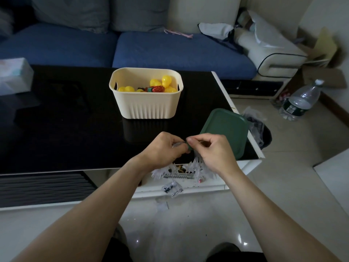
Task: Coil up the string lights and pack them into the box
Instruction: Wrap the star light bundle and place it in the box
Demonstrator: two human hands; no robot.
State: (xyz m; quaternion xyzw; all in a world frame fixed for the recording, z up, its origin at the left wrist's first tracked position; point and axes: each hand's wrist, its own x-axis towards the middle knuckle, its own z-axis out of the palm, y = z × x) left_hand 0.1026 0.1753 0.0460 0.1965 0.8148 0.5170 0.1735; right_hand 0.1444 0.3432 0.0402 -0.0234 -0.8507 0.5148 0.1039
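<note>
- Dim indoor light; pale glossy tiled floor with small bright reflections.
- Black glossy worktop with white edging, low and wide.
- Behind it, blue-cushioned sofa with grey back pillows and cream armrest.
- Cream wall at upper right.
- On the floor at right: clear plastic bottle, open cardboard box, dark bin with clear liner.

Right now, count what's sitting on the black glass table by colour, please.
Cream: 1, ribbed plastic box
Green: 1, flat plastic lid
White: 1, soft tissue pack
Total: 3
</note>
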